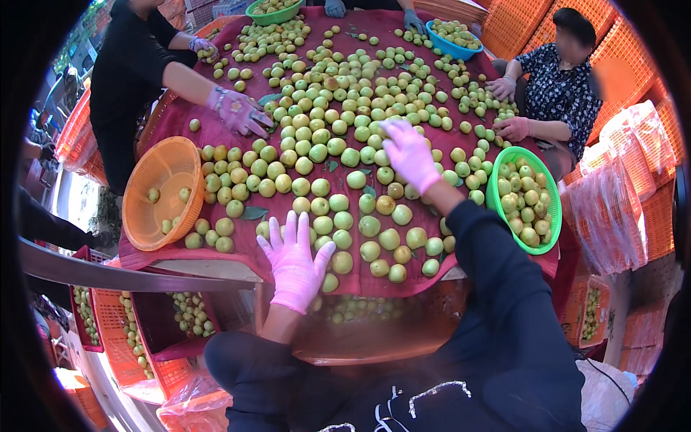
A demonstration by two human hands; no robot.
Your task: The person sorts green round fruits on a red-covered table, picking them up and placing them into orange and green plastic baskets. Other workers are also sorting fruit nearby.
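Many round green-yellow fruits, some with brownish patches, lie spread over a table with a dark red cloth. My left hand, in a pink knit glove, is at the table's near edge with its fingers spread, over or against the fruits there. Farther out and to the right, my right hand, gloved the same way, reaches over the pile with its fingers apart. Neither hand is closed around a fruit. A few green leaves lie among the fruits.
An orange basket with several fruits stands left, a fuller green basket right. A blue basin and another green basket stand at the far side. Co-workers' gloved hands work around the table. Fruit fills crates below left.
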